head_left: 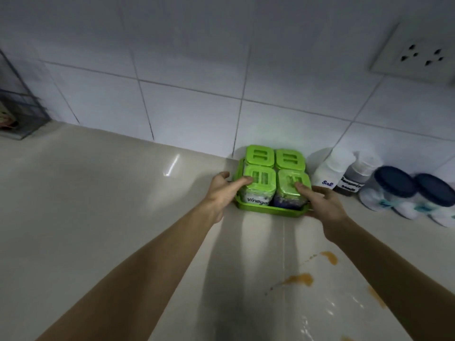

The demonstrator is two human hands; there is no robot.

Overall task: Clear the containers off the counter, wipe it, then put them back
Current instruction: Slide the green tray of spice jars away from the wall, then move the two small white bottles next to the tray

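Note:
A green tray stands on the beige counter against the tiled wall, holding several clear jars with green lids. The front left jar reads "vinegar". My left hand grips the tray's left side, thumb resting on the front left lid. My right hand holds the tray's right front corner, thumb on the front right lid. To the right stand a white salt bottle, a dark labelled bottle and two jars with dark blue lids.
Orange stains mark the counter in front of the tray, more toward the right edge. A wire rack stands at the far left. A wall socket sits high on the right. Bare counter stretches to the left.

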